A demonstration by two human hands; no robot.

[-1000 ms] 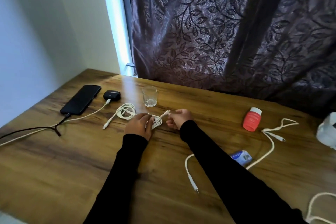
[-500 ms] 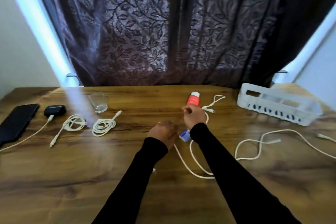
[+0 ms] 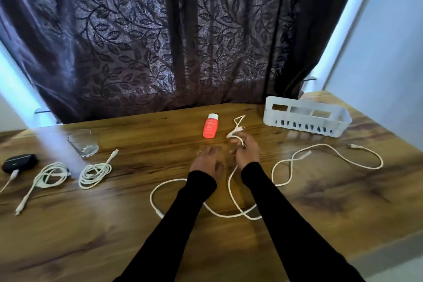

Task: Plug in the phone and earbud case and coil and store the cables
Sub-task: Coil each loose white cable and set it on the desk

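Your right hand (image 3: 247, 152) pinches the far end of a white cable (image 3: 231, 192), its plug end looped up just beyond your fingers near the red bottle (image 3: 210, 126). Your left hand (image 3: 206, 160) is beside it, fingers loosely spread, palm down; blur hides whether it touches the cable. From the right hand the cable runs toward you, then curls left in a wide loop on the table (image 3: 91, 236), passing under your left forearm, free plug at near left. So the slack lies nearer than both hands, long axis roughly far-to-near; left hand is better placed to gather it. Cable is thin, limp, smooth and rubbery, likely to spring out of a coil. Two coiled cables (image 3: 93, 173) lie at left by the glass (image 3: 83, 143); the earbud case (image 3: 19, 163) at far left has a plug at its edge. Another loose cable (image 3: 329, 162) sprawls right, below the slotted white plastic basket (image 3: 304, 119). Phone not in view.
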